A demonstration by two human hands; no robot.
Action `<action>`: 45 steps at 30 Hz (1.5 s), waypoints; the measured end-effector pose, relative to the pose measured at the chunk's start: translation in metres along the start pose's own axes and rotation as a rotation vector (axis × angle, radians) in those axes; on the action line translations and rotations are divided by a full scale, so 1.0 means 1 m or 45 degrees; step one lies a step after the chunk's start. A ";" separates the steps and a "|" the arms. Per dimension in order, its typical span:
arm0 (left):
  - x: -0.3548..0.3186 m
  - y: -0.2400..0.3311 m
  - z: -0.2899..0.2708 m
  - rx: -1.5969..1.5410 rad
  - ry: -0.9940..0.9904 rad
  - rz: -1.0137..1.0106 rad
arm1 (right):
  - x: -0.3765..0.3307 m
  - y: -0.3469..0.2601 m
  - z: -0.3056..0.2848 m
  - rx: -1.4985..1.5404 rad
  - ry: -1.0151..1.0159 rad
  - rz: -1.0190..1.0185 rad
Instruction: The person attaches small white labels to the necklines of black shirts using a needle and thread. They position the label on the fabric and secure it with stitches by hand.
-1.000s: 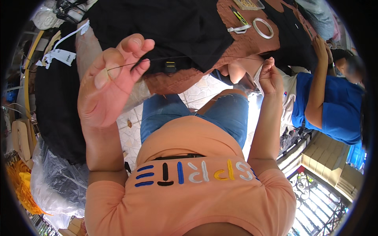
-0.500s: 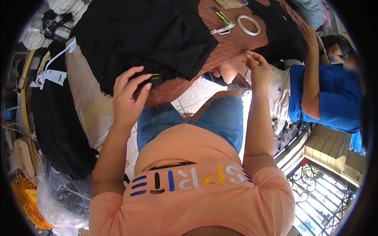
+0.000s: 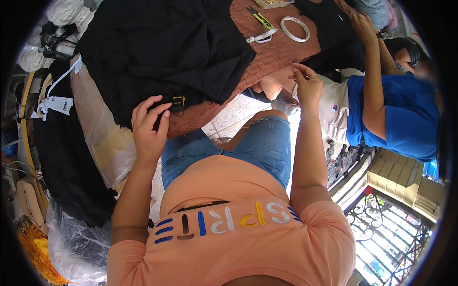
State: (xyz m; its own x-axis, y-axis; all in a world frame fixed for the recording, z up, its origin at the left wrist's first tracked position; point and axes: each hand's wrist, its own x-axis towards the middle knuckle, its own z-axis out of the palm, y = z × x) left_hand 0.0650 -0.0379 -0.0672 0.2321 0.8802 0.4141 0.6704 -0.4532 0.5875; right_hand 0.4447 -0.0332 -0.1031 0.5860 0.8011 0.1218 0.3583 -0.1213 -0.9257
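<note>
A black garment [image 3: 157,52] lies draped over the brown quilted cloth [image 3: 267,57] in front of me. My left hand [image 3: 150,119] is at its near edge, thumb and forefinger closed on the black fabric. Just beyond those fingertips sits a small black label with yellow marks [image 3: 178,100]. Raised to the right, apart from the garment, my right hand [image 3: 307,86] pinches a thin needle [image 3: 292,63] between thumb and forefinger. A fine thread seems to hang by that hand, though it is hard to make out.
On the brown cloth rest a yellow cutter [image 3: 260,18], a white ribbon [image 3: 262,36], a white ring-shaped roll [image 3: 295,29] and a small container [image 3: 272,3]. A person in blue [image 3: 396,109] sits at right, hands on black fabric. Plastic-wrapped material [image 3: 102,128] stands left.
The view has shifted slightly. The label's yellow marks now show more fully, and my left fingertips sit a little farther from it. My right hand keeps its pinch, the needle tip now showing above it.
</note>
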 end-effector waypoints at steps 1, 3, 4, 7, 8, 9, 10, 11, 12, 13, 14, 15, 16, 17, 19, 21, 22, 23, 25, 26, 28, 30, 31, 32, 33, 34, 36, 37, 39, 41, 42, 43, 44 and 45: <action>0.000 0.000 0.000 -0.002 0.002 -0.001 | 0.001 0.002 0.000 0.139 -0.027 0.077; 0.000 0.001 0.000 0.011 -0.005 0.006 | 0.001 0.005 0.001 0.417 -0.080 0.231; 0.000 0.001 -0.002 0.027 -0.013 0.015 | 0.001 0.003 0.002 0.475 -0.084 0.279; 0.001 0.001 -0.002 0.051 -0.023 0.027 | 0.001 -0.001 0.004 0.618 -0.097 0.406; 0.001 0.001 -0.002 0.055 -0.025 0.030 | 0.003 0.001 0.004 0.645 -0.100 0.438; 0.001 0.001 -0.002 0.056 -0.022 0.028 | 0.004 0.003 0.004 0.672 -0.103 0.470; 0.001 0.000 -0.002 0.058 -0.018 0.025 | 0.005 0.003 0.005 0.707 -0.105 0.474; 0.002 0.000 -0.001 0.060 -0.013 0.021 | 0.006 0.004 0.006 0.741 -0.108 0.479; 0.001 0.000 -0.001 0.060 -0.017 0.019 | 0.006 0.004 0.007 0.776 -0.110 0.483; 0.002 0.001 -0.002 0.059 -0.019 0.019 | 0.007 0.004 0.007 0.781 -0.104 0.467; 0.002 0.002 -0.002 0.059 -0.021 0.019 | 0.008 0.004 0.006 0.787 -0.097 0.451; 0.003 0.003 -0.001 0.054 -0.021 0.018 | 0.008 0.004 0.006 0.793 -0.090 0.435; 0.003 0.003 -0.001 0.050 -0.018 0.016 | 0.008 0.003 0.006 0.788 -0.084 0.431; 0.003 0.003 0.000 0.045 -0.016 0.013 | 0.009 0.001 0.006 0.782 -0.077 0.426; 0.003 0.002 0.000 0.042 -0.005 0.019 | 0.009 -0.003 0.005 0.662 -0.053 0.391; 0.003 0.001 0.001 0.011 0.012 0.017 | 0.010 -0.005 0.003 0.433 -0.022 0.328; 0.001 -0.002 0.001 0.001 0.030 0.002 | 0.010 -0.011 0.006 0.303 0.031 0.255; 0.000 -0.005 0.000 -0.007 0.051 -0.014 | 0.008 -0.019 0.006 0.175 0.081 0.179; 0.001 -0.003 0.001 -0.038 0.046 0.018 | 0.008 -0.023 0.004 0.033 0.156 0.032; 0.003 0.000 -0.001 -0.042 0.046 0.034 | 0.006 -0.034 0.008 -0.012 0.139 -0.098; 0.004 0.005 -0.007 -0.139 0.104 -0.003 | -0.007 -0.064 0.022 -0.071 -0.019 -0.349; 0.004 0.004 -0.019 -0.120 0.179 0.023 | -0.042 -0.110 0.056 -0.100 -0.296 -0.594; 0.007 0.006 -0.024 0.000 0.250 -0.007 | -0.055 -0.128 0.066 -0.227 -0.468 -0.808; 0.014 0.011 -0.029 0.114 0.324 -0.030 | -0.065 -0.132 0.081 -0.369 -0.446 -1.014; 0.019 0.012 -0.034 0.228 0.397 -0.053 | -0.063 -0.129 0.088 -0.440 -0.447 -1.079; 0.021 0.002 -0.036 0.453 0.405 -0.100 | -0.062 -0.127 0.096 -0.507 -0.449 -1.149; 0.022 -0.045 -0.056 -0.057 0.140 -0.492 | -0.034 -0.128 0.102 -0.465 -0.512 -1.017; 0.024 -0.067 -0.073 -0.315 0.014 -0.676 | -0.035 -0.148 0.103 -0.210 -0.296 -0.920; 0.050 -0.070 -0.134 -0.218 0.604 -0.585 | -0.043 -0.193 0.090 0.130 -0.354 -0.621; 0.081 -0.053 -0.199 0.074 1.113 -0.205 | -0.083 -0.246 0.080 0.484 -0.629 -0.458; 0.102 -0.035 -0.219 0.075 1.334 -0.047 | -0.105 -0.255 0.081 0.591 -0.775 -0.548; 0.125 -0.019 -0.235 -0.347 1.452 -0.013 | -0.124 -0.263 0.079 0.700 -0.919 -0.643; 0.139 0.007 -0.253 -0.480 1.457 0.236 | -0.143 -0.270 0.078 0.660 -1.141 -0.652; 0.160 0.019 -0.255 -0.473 1.450 0.331 | -0.156 -0.272 0.079 0.581 -1.335 -0.647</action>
State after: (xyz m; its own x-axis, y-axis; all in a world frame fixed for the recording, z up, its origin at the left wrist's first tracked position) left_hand -0.0649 0.0579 0.1880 -0.5449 0.2155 0.8103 0.4109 -0.7737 0.4822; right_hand 0.1985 -0.0788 0.1019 -0.4801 0.8036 0.3518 -0.0327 0.3843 -0.9226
